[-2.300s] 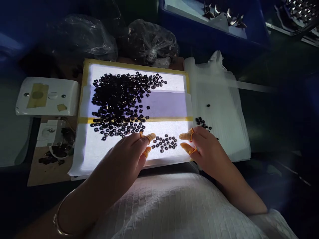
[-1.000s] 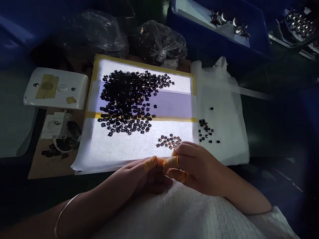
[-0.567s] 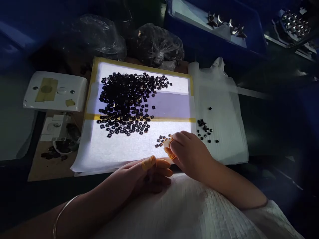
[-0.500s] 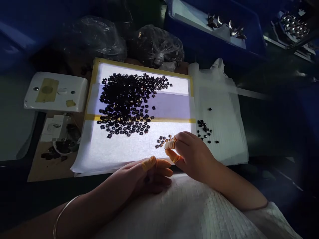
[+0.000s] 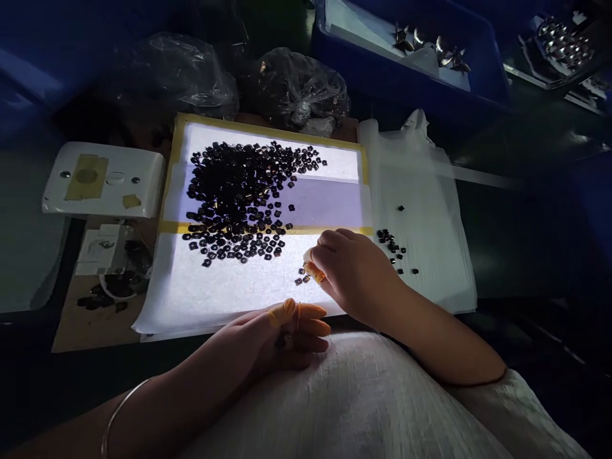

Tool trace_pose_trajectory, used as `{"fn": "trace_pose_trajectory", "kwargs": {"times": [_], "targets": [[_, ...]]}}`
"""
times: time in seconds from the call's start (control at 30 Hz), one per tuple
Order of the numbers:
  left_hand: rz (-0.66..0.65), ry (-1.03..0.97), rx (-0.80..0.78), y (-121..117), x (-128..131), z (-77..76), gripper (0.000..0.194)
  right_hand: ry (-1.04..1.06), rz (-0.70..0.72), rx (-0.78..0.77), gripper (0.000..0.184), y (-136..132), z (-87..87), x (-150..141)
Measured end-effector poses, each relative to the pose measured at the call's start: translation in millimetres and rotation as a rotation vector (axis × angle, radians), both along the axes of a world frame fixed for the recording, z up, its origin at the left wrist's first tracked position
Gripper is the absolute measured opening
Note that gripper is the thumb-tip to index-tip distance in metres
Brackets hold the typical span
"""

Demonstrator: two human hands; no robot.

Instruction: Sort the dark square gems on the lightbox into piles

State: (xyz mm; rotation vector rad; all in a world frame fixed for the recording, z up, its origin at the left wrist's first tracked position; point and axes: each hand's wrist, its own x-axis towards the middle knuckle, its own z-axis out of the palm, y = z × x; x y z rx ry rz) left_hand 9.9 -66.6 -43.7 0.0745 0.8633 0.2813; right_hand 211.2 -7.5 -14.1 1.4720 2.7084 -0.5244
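Head camera view showed, much as I saw it standing by, the right hand point(image 5: 351, 268) low over a glowing white panel point(image 5: 224, 290), its thumb and fingertips drawn close together at a cluster of small black pieces point(image 5: 299, 281); whether one sat between them I could not tell, as the fingers hid it. The left hand point(image 5: 268, 326) hung at the panel's front edge, half open, palm cupped and fingers loosely curled, with dark bits point(image 5: 283, 341) showing in the hollow. Orange finger cots point(image 5: 313, 327) sheathed fingertips on both hands. The cluster's pieces lay flat, squarish with rounded corners; they were turned different ways, and I could make out no long axis. Farther back on the panel spread a dense black pile point(image 5: 227, 175) of similar pieces, heaped at the left and thinning rightward. Yellow tape point(image 5: 174, 227) crossed the smooth surface, and to the right a pale, thin plastic sheet point(image 5: 425, 191) carried scattered black pieces point(image 5: 391, 246). A slim metal bangle point(image 5: 116, 409) circled the left forearm.
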Motion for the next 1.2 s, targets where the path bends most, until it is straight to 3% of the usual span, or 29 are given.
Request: {"fn": "trace_pose_trajectory", "kwargs": {"times": [0.2,0.33,0.43,0.5,0.67,0.83,0.97,1.2], "targets": [[0.012,0.007,-0.011,0,-1,-1.1,0.045,0.005,0.011,0.011,0.012,4,-1.0,-4],[0.022,-0.001,-0.019,-1,-1,-0.9,0.047,0.316,-0.059,-0.095,0.011,-5,5.3,9],[0.028,-0.026,-0.007,-1,-1,-1.0,0.045,0.504,0.031,-0.276,0.008,-16,14.2,21],[0.034,-0.041,-0.009,-1,-2,-1.0,0.042,0.510,0.017,-0.289,0.013,-20,17.1,31],[0.025,-0.007,-0.015,0,-2,-0.5,0.042,0.327,-0.196,-0.181,0.029,-21,9.9,50],[0.007,0.023,-0.022,0,-2,-0.1,0.038,0.223,-0.230,-0.242,0.041,-22,3.8,38],[0.001,0.023,-0.013,-1,-4,-1.1,0.040,0.279,-0.219,-0.277,0.040,-23,1.3,33],[-0.020,0.015,0.025,0,-4,2.0,0.042,0.482,-0.309,-0.231,0.038,-27,-9.8,55]]}}
